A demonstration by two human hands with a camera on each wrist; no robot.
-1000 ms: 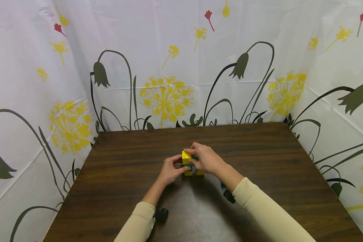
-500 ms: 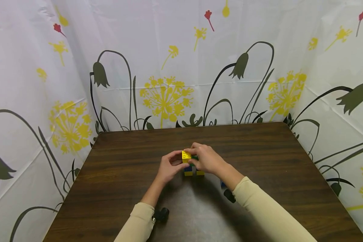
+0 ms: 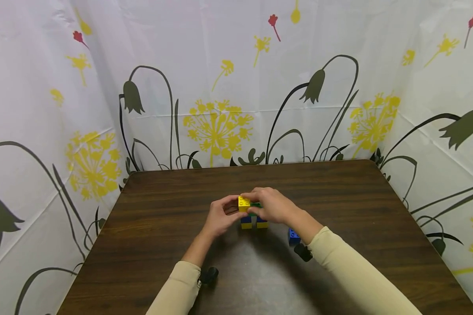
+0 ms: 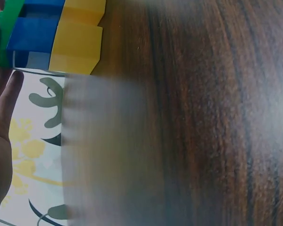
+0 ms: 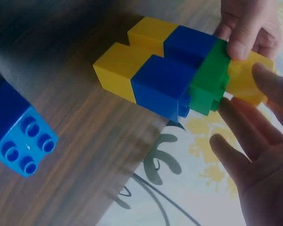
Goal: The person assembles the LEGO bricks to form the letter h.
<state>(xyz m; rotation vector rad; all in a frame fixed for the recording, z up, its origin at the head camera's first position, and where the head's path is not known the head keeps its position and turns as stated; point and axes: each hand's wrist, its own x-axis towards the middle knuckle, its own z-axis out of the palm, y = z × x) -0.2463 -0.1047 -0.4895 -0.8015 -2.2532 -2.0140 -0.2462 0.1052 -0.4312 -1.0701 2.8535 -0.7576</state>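
Observation:
Both hands are on a stack of large studded toy bricks in the middle of the table. Two yellow bricks (image 5: 125, 70) form its feet, with blue bricks (image 5: 162, 82) above them. A green brick (image 5: 211, 80) spans the blue ones, and a yellow brick (image 3: 244, 203) sits on its left end. My left hand (image 3: 220, 217) holds the stack from the left, thumb along the seam between green and top yellow, other fingers behind. My right hand (image 3: 273, 206) pinches the top yellow brick between thumb and index finger, its remaining fingers beside the green one.
A loose blue toy brick (image 3: 293, 237) lies on the dark wooden table (image 3: 173, 197), under the right forearm and right of the stack. A white flowered curtain (image 3: 228, 87) hangs behind the table's far edge. Each wrist carries a small black camera (image 3: 210, 275).
My left hand has risen from the stack's lower part to the top yellow brick, uncovering the blue below. The right forearm has shifted slightly right, showing more of the loose blue brick.

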